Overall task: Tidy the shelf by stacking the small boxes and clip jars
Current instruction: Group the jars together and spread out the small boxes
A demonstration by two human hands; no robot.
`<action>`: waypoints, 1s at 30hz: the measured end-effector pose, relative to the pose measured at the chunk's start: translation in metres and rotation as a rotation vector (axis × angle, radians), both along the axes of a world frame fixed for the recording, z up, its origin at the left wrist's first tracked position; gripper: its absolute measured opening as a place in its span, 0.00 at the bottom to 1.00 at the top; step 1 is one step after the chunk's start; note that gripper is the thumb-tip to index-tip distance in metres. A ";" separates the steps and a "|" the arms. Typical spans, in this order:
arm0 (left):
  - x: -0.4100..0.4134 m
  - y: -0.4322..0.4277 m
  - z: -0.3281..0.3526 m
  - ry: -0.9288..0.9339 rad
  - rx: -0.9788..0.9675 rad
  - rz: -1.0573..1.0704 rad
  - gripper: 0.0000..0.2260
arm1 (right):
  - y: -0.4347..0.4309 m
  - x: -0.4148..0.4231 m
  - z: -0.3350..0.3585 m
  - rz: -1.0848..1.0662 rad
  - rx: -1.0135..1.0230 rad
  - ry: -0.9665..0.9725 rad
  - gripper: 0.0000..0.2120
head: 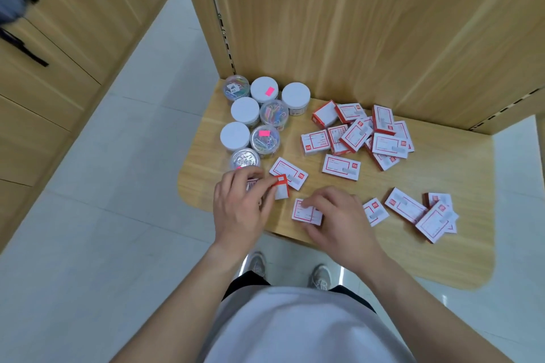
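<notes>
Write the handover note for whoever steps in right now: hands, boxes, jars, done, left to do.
Left hand grips a red-edged box at the shelf front. Right hand holds a flat box beside it.
Clip jars stand clustered back left, none visibly stacked. Loose boxes: a heap at the back, a front-right group.
Done: no neat stack visible.
Left: stack all boxes and jars.

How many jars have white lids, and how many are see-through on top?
White-lidded jars: 4
Clear-topped clip jars: 4
Total: 8 jars
</notes>
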State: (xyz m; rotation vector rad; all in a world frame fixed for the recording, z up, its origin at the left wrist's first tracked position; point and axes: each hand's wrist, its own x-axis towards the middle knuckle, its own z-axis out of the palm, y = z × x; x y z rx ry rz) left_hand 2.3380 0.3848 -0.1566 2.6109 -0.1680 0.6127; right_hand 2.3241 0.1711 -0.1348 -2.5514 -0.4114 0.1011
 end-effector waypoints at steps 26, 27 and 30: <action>-0.042 -0.009 0.003 0.262 0.015 0.052 0.21 | -0.025 -0.009 -0.007 -0.074 -0.287 -0.231 0.20; -0.040 -0.009 0.002 0.259 0.008 0.055 0.22 | -0.031 -0.012 -0.007 -0.104 -0.289 -0.238 0.19; -0.040 -0.011 -0.001 0.229 0.011 0.052 0.23 | -0.040 -0.011 -0.006 -0.240 -0.235 -0.251 0.16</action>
